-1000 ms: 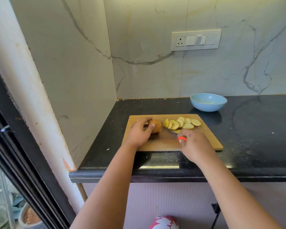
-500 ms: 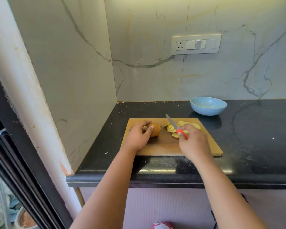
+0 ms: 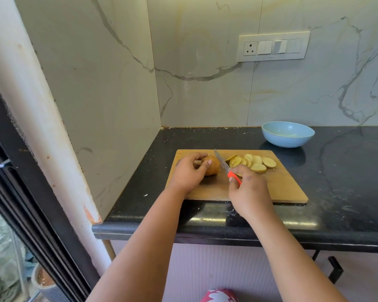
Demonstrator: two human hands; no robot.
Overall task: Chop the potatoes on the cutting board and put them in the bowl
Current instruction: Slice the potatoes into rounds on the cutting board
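My left hand curls over the potato, fingertips on top, pinning it to the board so it can't roll; cut face points toward the blade. Right hand is wrapped round the knife by its orange handle, tip raised and angled away from me, blade just beside the cut face on the side away from my holding fingers: reads as lining up the next slice. Slices lie fanned just past the blade, on the far side from the left grip, pushed aside, I'd guess, to keep the cutting spot free. Bowl sits on the counter beyond the board, up-right of the knife hand, near enough to sweep slices in. I can't make out any potato in it. Judgement: roughly half the potato left, transfer not started.
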